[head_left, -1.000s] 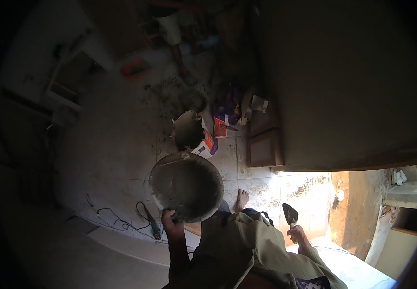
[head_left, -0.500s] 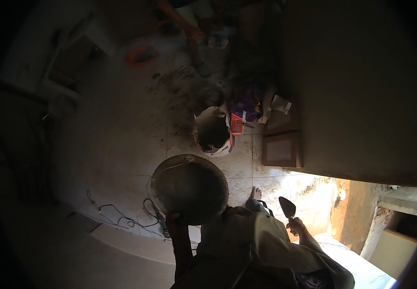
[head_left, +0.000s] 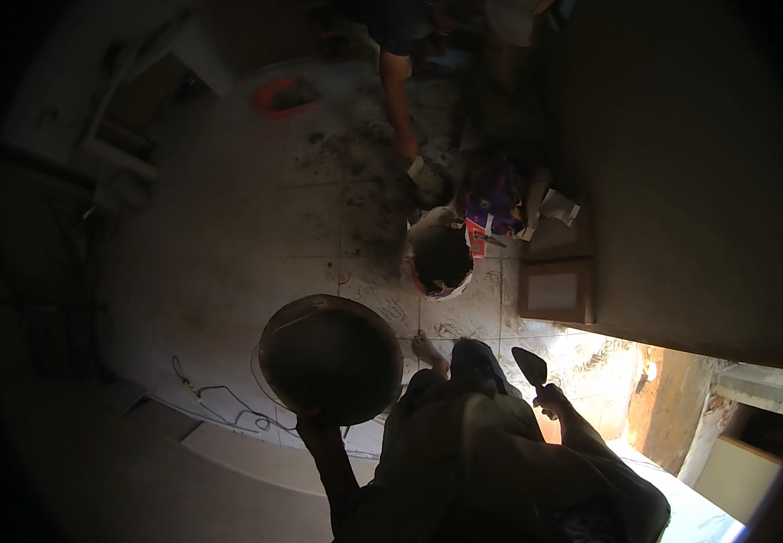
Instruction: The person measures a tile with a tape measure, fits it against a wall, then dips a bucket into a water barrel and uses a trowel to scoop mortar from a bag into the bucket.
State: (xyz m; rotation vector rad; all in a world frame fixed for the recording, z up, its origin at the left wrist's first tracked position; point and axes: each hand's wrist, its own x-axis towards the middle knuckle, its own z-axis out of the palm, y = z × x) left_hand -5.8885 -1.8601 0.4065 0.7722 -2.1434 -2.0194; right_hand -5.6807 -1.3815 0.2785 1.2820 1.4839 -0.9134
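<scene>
My left hand (head_left: 313,423), dark in shadow, grips the lower rim of a round bucket (head_left: 330,360). The bucket's wide mouth faces up and a thin wire handle hangs at its left side; its contents are too dark to make out. On the right, my right hand (head_left: 550,401) is closed round the handle of a pointing trowel (head_left: 529,366), whose dark blade points up and away to the left. Beyond the bucket stands an open torn bag (head_left: 442,258) with dark material inside. A co-worker's hand (head_left: 407,145) holds a pale flat piece over a dark container (head_left: 432,187).
A purple bag (head_left: 498,195) lies beside the open bag. Brown-framed panels (head_left: 556,291) lean by the right wall. An orange-red basin (head_left: 284,96) sits far left, and a dark cable (head_left: 237,403) trails across the tiled floor (head_left: 219,271). My bare foot (head_left: 428,351) is on the tiles.
The bucket and my left hand have shifted left. The trowel has moved slightly left and up. The co-worker's arm now reaches down toward the dark container. The view has turned a little.
</scene>
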